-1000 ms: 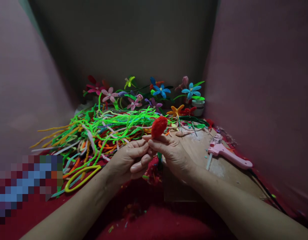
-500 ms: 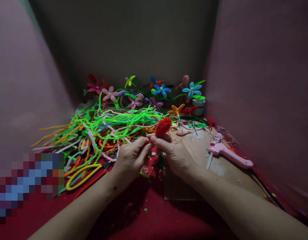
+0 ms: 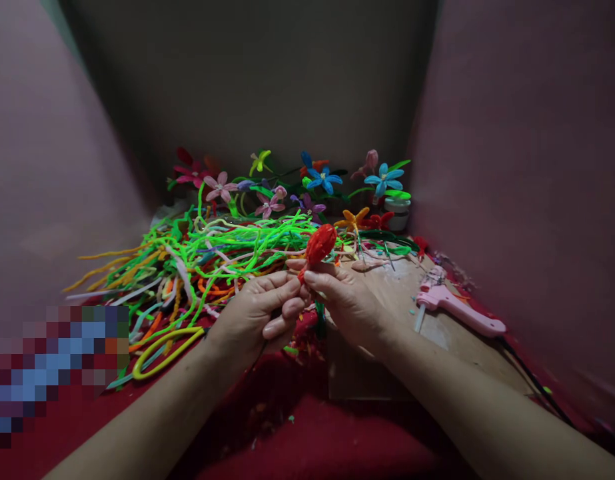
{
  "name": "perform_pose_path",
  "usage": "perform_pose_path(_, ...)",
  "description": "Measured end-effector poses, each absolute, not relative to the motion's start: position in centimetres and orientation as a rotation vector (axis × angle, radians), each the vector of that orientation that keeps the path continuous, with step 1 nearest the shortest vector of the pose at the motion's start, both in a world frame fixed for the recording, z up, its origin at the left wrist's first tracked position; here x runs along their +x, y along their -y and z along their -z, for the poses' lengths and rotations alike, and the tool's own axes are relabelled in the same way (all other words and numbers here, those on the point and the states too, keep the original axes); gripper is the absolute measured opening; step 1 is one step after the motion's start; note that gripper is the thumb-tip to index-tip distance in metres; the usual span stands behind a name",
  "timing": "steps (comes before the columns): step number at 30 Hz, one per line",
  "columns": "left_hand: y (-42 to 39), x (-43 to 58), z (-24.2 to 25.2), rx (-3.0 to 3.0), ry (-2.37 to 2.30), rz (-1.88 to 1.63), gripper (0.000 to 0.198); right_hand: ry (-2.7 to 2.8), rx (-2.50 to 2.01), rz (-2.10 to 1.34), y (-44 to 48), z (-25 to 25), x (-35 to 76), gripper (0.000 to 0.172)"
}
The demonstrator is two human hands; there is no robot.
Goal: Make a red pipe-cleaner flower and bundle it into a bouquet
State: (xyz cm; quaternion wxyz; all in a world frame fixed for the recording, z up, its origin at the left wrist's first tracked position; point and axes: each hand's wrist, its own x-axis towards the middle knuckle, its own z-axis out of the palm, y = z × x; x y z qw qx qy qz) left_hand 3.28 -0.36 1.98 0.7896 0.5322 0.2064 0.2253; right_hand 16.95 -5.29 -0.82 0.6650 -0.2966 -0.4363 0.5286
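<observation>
A fuzzy red pipe-cleaner flower bud (image 3: pixel 321 244) stands tilted up between my hands, in the middle of the head view. My right hand (image 3: pixel 344 297) is closed on its lower part, thumb on the near side. With thumb and fingers, my left hand (image 3: pixel 267 303) pinches the narrow red base of the same bud. Fingers partly hide that base. Beyond my hands lies a tangled heap of pipe cleaners (image 3: pixel 237 243), mostly bright green, with white, orange and yellow ones among them.
Finished pipe-cleaner flowers (image 3: pixel 324 180) line the back, by a small jar (image 3: pixel 397 212). On the right, a pink glue gun (image 3: pixel 460 309) lies on a brown board (image 3: pixel 377 373), its cord running off right. Yellow-handled scissors or pliers (image 3: pixel 162 353) lie left. Scraps dot the red cloth (image 3: pixel 287 453).
The red bud has tipped more upright and shifted slightly up and left. My left hand has rolled, so its curled fingers now show below the base.
</observation>
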Motion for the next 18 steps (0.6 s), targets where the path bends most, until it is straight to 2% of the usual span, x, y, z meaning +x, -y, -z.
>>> perform_pose_path(3,-0.2,3.1,-1.5,1.066,-0.383,-0.423,0.012,1.005,-0.644,-1.229,5.3,0.7,17.0,0.010)
perform_pose_path(9,-0.3,3.2,-1.8,1.120,-0.378,-0.356,0.017,0.986,-0.643,-1.198,5.1,1.0,16.9,0.011)
perform_pose_path(12,0.1,3.4,-1.8,1.552,-0.589,-0.557,0.023,0.923,-0.650,-1.153,4.9,1.3,16.9,0.010)
perform_pose_path(16,0.3,3.5,-0.8,2.231,-0.755,-1.016,0.011,0.855,-0.723,-1.075,5.0,1.4,16.6,0.010)
perform_pose_path(18,0.2,3.4,-0.4,2.376,-0.716,-1.093,0.009,0.847,-0.764,-1.061,5.2,1.2,16.4,0.010)
